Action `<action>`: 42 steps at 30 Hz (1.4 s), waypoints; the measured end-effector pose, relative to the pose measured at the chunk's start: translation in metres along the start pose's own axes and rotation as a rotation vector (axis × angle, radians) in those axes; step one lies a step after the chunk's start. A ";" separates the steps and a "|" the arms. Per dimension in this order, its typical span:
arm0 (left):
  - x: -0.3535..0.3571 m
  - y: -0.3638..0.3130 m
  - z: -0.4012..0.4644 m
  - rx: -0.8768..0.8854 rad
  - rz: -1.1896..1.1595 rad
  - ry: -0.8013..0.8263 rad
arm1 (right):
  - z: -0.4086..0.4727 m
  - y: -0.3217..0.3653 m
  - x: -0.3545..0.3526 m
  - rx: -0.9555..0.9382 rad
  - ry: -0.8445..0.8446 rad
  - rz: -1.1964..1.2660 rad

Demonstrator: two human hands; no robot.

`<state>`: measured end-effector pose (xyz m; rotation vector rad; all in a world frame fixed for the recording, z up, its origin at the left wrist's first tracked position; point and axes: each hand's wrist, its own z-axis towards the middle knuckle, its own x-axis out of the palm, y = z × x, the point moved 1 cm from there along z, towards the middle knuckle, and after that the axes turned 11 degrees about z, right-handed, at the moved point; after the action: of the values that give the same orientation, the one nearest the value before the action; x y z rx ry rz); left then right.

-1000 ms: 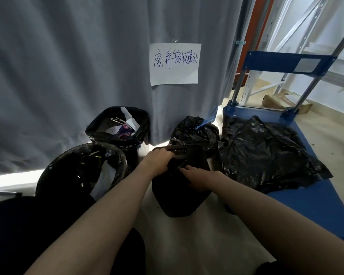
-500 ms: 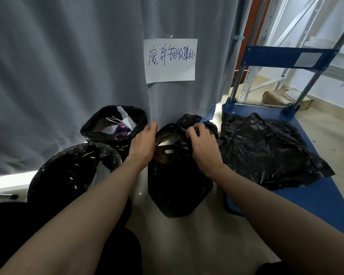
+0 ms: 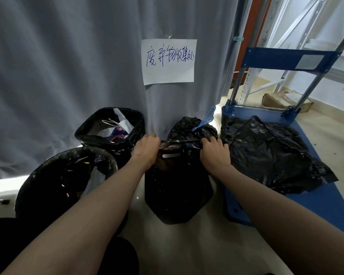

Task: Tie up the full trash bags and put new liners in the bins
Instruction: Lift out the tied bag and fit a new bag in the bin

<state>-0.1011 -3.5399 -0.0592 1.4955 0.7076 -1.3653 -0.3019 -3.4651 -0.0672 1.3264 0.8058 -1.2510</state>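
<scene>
- I am gripping the top edge of a black bin (image 3: 177,187) standing on the pale floor in front of me; my left hand (image 3: 146,150) is curling its fingers over the left end of a black liner (image 3: 180,141) stretched across the bin's mouth; my right hand (image 3: 213,153) is curling over the right end; the plastic is running taut between my two fists
- A tied black trash bag (image 3: 189,127) with a blue drawstring (image 3: 206,118) is sitting just behind the bin, against the grey curtain (image 3: 68,66)
- Two lined bins are standing to my left; the far bin (image 3: 110,132) is holding white paper scraps; the near bin (image 3: 66,175) is sitting closer to me
- A loose heap of black bags (image 3: 270,151) is lying on a blue platform cart (image 3: 316,205) to my right
- A white paper sign (image 3: 168,61) with blue handwriting is hanging on the curtain above the bins
</scene>
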 end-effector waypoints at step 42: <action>-0.013 0.005 -0.034 0.145 -0.120 0.068 | -0.055 0.047 0.020 -0.238 0.672 0.191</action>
<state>-0.0853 -3.5092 -0.0480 1.6420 0.7649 -1.4883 -0.2413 -3.4245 -0.0825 1.5963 1.2143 -0.5254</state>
